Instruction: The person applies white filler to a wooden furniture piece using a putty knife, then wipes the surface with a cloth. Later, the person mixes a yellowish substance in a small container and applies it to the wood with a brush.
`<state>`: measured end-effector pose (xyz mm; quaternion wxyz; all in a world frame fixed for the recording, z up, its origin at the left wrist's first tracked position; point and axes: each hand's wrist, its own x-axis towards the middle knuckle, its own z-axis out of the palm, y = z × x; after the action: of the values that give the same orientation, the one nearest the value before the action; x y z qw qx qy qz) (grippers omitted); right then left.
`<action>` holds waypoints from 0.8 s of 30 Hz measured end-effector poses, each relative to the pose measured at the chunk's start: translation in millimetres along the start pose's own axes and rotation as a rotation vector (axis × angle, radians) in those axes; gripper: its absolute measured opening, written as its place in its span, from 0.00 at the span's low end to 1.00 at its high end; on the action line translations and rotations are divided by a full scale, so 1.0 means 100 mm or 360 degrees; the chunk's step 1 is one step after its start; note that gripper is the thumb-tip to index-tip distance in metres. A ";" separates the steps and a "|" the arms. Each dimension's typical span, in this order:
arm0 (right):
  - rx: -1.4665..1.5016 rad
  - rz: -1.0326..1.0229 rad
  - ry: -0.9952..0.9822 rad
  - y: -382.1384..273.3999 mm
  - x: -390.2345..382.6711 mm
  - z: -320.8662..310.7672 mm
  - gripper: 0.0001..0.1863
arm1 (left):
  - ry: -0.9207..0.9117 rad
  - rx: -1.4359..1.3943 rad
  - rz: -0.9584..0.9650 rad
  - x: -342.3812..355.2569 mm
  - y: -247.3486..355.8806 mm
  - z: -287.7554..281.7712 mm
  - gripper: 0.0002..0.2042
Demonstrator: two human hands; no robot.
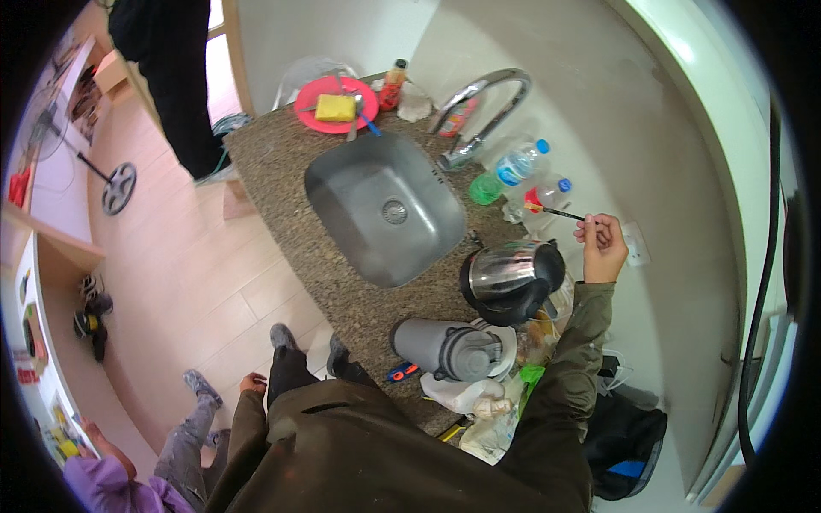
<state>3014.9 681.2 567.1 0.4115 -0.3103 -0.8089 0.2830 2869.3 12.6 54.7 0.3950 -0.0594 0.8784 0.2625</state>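
Observation:
My right hand (605, 244) is raised near the wall, fingertips pinched on a thin black pen-like stick (564, 214). The stick points left, and its far end overlaps the red label of a small bottle with a blue cap (563, 185); I cannot tell whether they touch. Below that hand stands a steel and black electric kettle (506, 272). My left hand (254, 384) hangs low by my side over the floor, fingers loosely spread, with nothing visible in it.
A steel sink (368, 222) with a curved faucet (487, 94) is set in the granite counter (282, 179). A pink plate (312, 120) holds a yellow sponge (334, 108). A grey flask (436, 346) lies near me. People stand at the far left and lower left.

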 end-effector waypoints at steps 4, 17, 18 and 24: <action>0.0014 -0.0088 -0.0410 -0.31 -0.07 0.52 0.06 | -0.0029 -0.0195 -0.0046 0.06 -0.20 -0.07 0.11; -0.0769 -0.0522 -0.0886 -1.70 -0.10 1.20 0.06 | -0.0328 0.0126 0.0040 1.14 0.08 -0.94 0.12; -0.0887 -0.0623 -0.0847 -1.80 -0.14 1.25 0.06 | -0.0270 0.0154 0.0098 1.28 0.12 -1.06 0.11; -0.0938 -0.0578 -0.0795 -1.72 -0.97 2.10 0.05 | -0.0122 0.0343 0.0328 2.08 0.29 -1.88 0.09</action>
<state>2837.5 455.9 537.3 0.1397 -0.1890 -0.9715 0.0292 2594.0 -37.1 19.7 0.4034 0.0839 0.8871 0.2079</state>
